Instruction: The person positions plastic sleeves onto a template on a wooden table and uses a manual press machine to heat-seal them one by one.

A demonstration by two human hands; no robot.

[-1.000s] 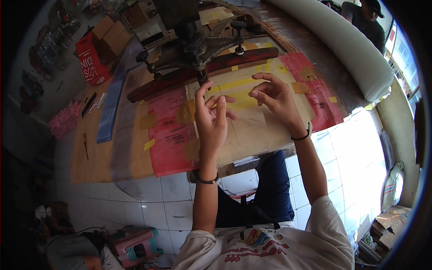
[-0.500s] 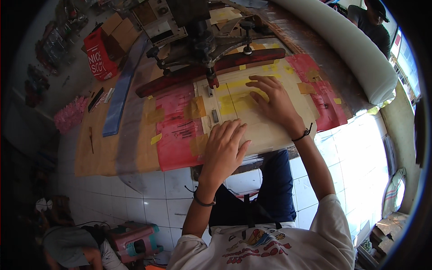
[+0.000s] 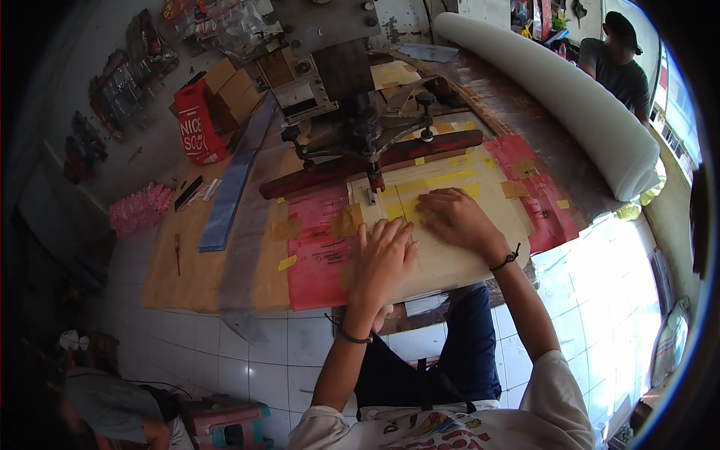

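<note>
My left hand (image 3: 385, 259) lies flat, fingers spread, on a pale sheet (image 3: 450, 247) taped to the low wooden board (image 3: 195, 270). My right hand (image 3: 454, 219) rests palm down just beyond it on the same sheet, over strips of yellow tape (image 3: 439, 180). Neither hand holds anything. A dark red squeegee bar (image 3: 375, 161) on a black metal arm (image 3: 367, 127) hangs across the far edge of the sheet, close to my right fingertips. Red patches (image 3: 319, 251) flank the sheet on both sides.
A long white foam roll (image 3: 555, 90) runs along the right. A red printed bag (image 3: 196, 131) and cardboard boxes (image 3: 229, 94) stand at the back left, with a pink bundle (image 3: 139, 210) nearby. Another person (image 3: 619, 64) stands at the far right; someone else crouches at the lower left (image 3: 112, 405).
My left hand slid back toward me from the sheet's upper left and now lies flat near its front. My right hand stayed pressed on the sheet.
</note>
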